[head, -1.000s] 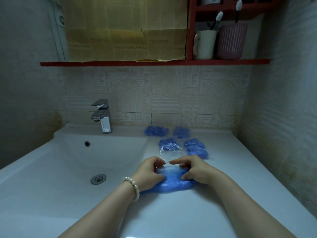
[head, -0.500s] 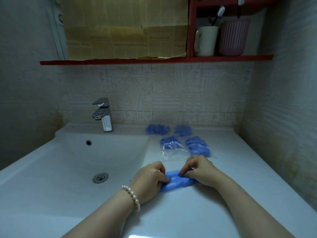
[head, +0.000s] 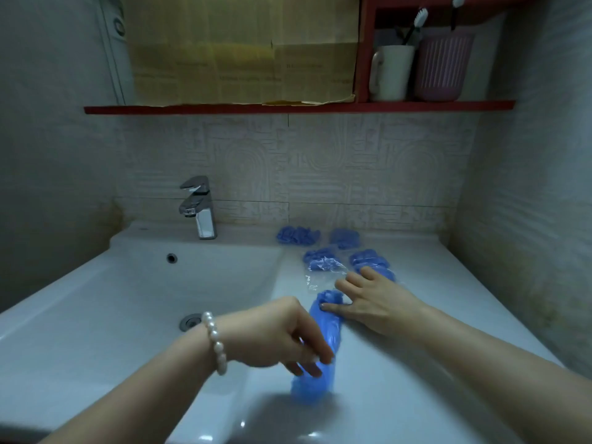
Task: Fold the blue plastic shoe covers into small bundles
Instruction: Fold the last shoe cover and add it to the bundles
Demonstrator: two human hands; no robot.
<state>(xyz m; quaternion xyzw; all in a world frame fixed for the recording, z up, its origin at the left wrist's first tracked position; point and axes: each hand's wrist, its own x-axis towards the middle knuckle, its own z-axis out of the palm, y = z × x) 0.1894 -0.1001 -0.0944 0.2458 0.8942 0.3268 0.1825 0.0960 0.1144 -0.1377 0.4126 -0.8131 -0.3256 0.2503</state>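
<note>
We have the blue shoe cover [head: 323, 341] drawn out into a long narrow strip on the white counter [head: 432, 363], just right of the basin [head: 128, 299], running from near to far. Our left hand [head: 282, 334] pinches its near end, fingers curled round the plastic and lifting it a little off the surface. Our right hand [head: 371, 302] lies flat with fingers spread, the thumb pressing the far end down. Further back sit the finished bundles [head: 368, 261], five or so, in a loose cluster, with a clear plastic bag [head: 323, 274] lying among them just beyond the strip. The risk, as we judge it, is slip: this film is thin and slick, so if the thumb eases off, the far end may slide or spring loose and the narrow fold could open again. The spread right fingers are also very near the closest bundle and the bag, and a careless sweep might knock them about.
</note>
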